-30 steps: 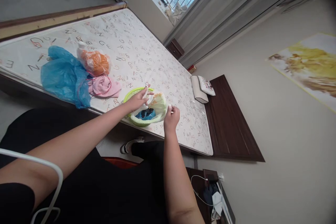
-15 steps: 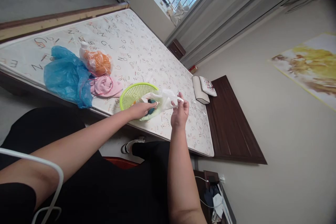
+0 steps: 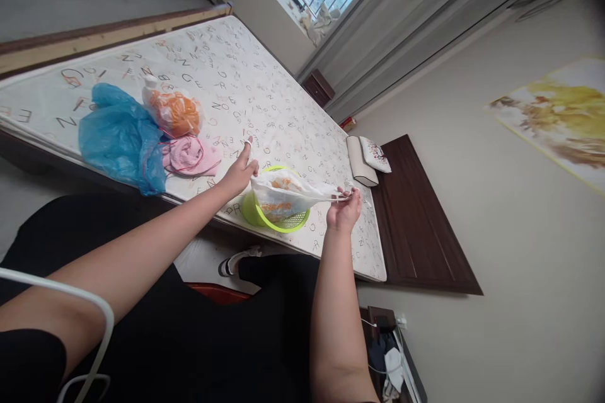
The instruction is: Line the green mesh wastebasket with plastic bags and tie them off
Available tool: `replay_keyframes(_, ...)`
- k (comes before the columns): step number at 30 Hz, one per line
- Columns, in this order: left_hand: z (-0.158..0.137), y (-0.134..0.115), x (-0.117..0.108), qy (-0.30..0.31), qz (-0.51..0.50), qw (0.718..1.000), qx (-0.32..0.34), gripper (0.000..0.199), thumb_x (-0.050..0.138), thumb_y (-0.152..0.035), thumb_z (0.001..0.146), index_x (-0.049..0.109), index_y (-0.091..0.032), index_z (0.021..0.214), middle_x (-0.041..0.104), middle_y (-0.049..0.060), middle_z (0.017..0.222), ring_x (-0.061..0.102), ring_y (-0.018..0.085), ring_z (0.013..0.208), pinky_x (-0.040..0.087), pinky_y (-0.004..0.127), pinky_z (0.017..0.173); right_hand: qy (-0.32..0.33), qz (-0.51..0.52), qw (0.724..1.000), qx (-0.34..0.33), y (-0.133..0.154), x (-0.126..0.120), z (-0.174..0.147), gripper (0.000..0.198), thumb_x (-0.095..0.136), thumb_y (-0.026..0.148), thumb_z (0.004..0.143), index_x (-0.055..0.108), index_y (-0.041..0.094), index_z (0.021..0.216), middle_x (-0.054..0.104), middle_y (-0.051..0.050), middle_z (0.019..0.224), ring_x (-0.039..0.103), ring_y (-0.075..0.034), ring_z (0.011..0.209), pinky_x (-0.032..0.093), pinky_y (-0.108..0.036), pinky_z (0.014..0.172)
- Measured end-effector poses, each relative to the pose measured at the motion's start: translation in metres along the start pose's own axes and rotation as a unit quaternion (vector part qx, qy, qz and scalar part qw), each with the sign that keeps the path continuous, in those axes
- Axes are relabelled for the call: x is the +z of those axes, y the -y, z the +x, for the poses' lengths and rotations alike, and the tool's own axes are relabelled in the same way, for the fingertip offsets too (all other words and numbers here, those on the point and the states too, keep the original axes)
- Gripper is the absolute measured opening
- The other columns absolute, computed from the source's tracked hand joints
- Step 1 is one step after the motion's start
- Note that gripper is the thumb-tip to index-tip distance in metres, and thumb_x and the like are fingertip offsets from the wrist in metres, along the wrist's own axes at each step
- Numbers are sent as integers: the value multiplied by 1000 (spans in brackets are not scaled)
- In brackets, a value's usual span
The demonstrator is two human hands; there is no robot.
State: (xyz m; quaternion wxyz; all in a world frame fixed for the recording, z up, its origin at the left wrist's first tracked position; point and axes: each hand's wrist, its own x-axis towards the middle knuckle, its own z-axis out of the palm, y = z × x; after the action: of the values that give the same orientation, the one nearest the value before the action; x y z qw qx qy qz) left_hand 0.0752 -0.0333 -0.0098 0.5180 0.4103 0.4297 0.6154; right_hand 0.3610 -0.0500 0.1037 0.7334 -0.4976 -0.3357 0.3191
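A white plastic bag with orange print is stretched between my two hands, over a lime-green basket near the mattress edge. My left hand grips the bag's left end, thumb pointing up. At the other end, the fingers of my right hand are curled round the bag's handles, palm turned up. The bag covers much of the basket's opening, so whatever lies inside is hidden. Left of the basket lies a folded pink cloth with a thin red cord.
On the letter-printed mattress lie a blue plastic bag and a tied bag with orange contents. A beige bolster and white pillow rest by the dark headboard. A white cable-like loop crosses my left arm.
My hands have moved apart, pulling the white bag wide and taut. My left hand has come out of the basket. The basket has shifted right and tipped.
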Motion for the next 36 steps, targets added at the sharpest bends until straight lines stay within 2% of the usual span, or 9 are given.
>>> replay_keyframes(4, 10, -15, 0, -59, -263, 960, -74, 77, 50, -19, 104, 16, -27, 172, 48, -7, 64, 62, 15, 68, 54, 28, 85, -12, -37, 999, -24, -2, -7, 3, 20, 67, 39, 91, 56, 23, 98, 53, 8, 74, 55, -7, 59, 49, -20, 62)
replay_keyframes(8, 14, -37, -7, -119, -389, 911, -74, 67, 54, -21, 104, 31, -31, 166, 35, -10, 58, 54, 12, 56, 57, 29, 86, -78, -143, 986, -45, -10, -13, 3, 21, 61, 42, 94, 56, 22, 97, 58, 5, 79, 60, -9, 67, 50, -21, 64)
replay_keyframes(13, 4, -42, -3, -34, -330, 942, -46, 66, 57, -25, 103, 36, -31, 165, 32, -11, 58, 36, 9, 46, 52, 22, 63, -82, -125, 983, -108, -7, -10, -4, 22, 50, 47, 98, 43, 26, 99, 58, 3, 88, 70, -13, 79, 58, -29, 77)
replay_keyframes(19, -7, -38, 11, 87, -237, 967, -33, 71, 65, -40, 100, 39, -28, 165, 42, -8, 61, 30, 9, 46, 26, 18, 45, 119, -206, 966, -100, 21, 12, -29, 29, 63, 49, 95, 50, 28, 108, 63, 6, 85, 45, -6, 46, 47, -24, 53)
replay_keyframes(22, -17, -47, 18, 167, -192, 967, -30, 67, 66, -60, 96, 60, -15, 145, 43, -6, 58, 30, 8, 46, 21, 21, 45, 283, -300, 908, -79, 23, 28, -48, 26, 68, 45, 94, 60, 25, 108, 73, -3, 107, 68, -14, 80, 54, -27, 69)
replay_keyframes(24, -24, -53, 23, 225, -157, 961, -38, 69, 63, -72, 92, 71, -9, 118, 43, -4, 56, 30, 8, 46, 21, 21, 45, 358, -320, 875, -64, 20, 38, -59, 28, 69, 45, 93, 62, 25, 111, 71, -7, 127, 68, -21, 111, 56, -33, 86)
replay_keyframes(27, -33, -57, 28, 268, -118, 956, -32, 70, 60, -80, 89, 68, -11, 92, 46, -2, 54, 33, 7, 45, 23, 22, 46, 421, -306, 853, -29, 15, 50, -69, 32, 75, 46, 89, 62, 26, 111, 65, -7, 143, 63, -24, 126, 53, -39, 101)
replay_keyframes(32, -34, -55, 28, 308, -96, 946, -43, 70, 55, -82, 89, 64, -14, 84, 51, 1, 52, 34, 7, 42, 23, 22, 44, 459, -278, 844, 13, 13, 53, -68, 31, 81, 44, 84, 64, 23, 99, 75, -3, 108, 69, -19, 96, 55, -36, 93)
replay_keyframes(36, -31, -50, 27, 294, -158, 938, -97, 55, 69, -68, 90, 66, -14, 86, 39, -6, 46, 28, 7, 38, 20, 20, 40, 378, -188, 905, 55, 13, 47, -54, 30, 80, 41, 84, 57, 25, 95, 70, 4, 81, 70, -16, 75, 58, -33, 79)
